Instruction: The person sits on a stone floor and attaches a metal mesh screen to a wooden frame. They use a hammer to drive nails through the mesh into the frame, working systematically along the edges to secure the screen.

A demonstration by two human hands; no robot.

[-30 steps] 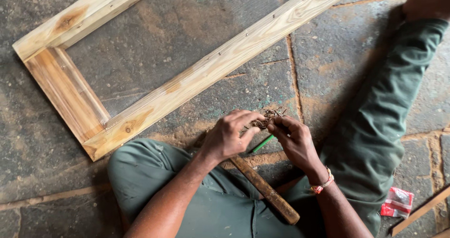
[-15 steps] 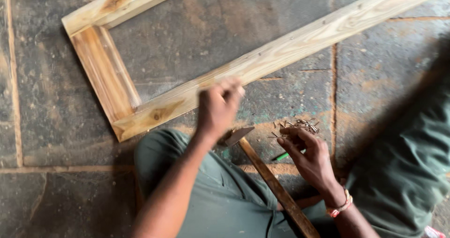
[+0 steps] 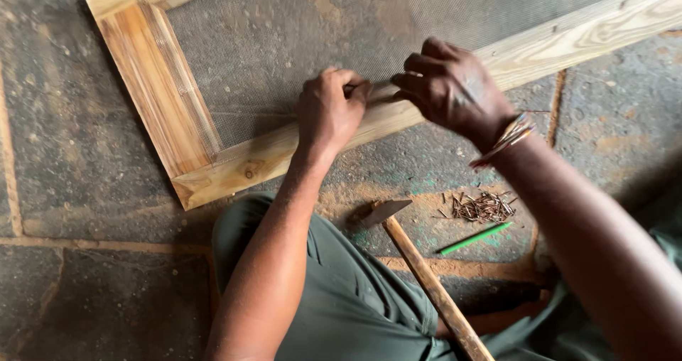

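Hands meet over the near rail of the wooden frame [image 3: 455, 84]; our left hand [image 3: 330, 116] rests on that rail, fingers curled and pinching something thin (too small to tell what); our right hand [image 3: 451, 84] hovers just beside it, fingers bent, and we cannot tell whether it holds anything; wire mesh [image 3: 320, 41] fills the frame beyond the rail; nearer us than the frame lie a hammer [image 3: 419, 272], a heap of nails [image 3: 484, 207] and a green pencil [image 3: 474, 238].
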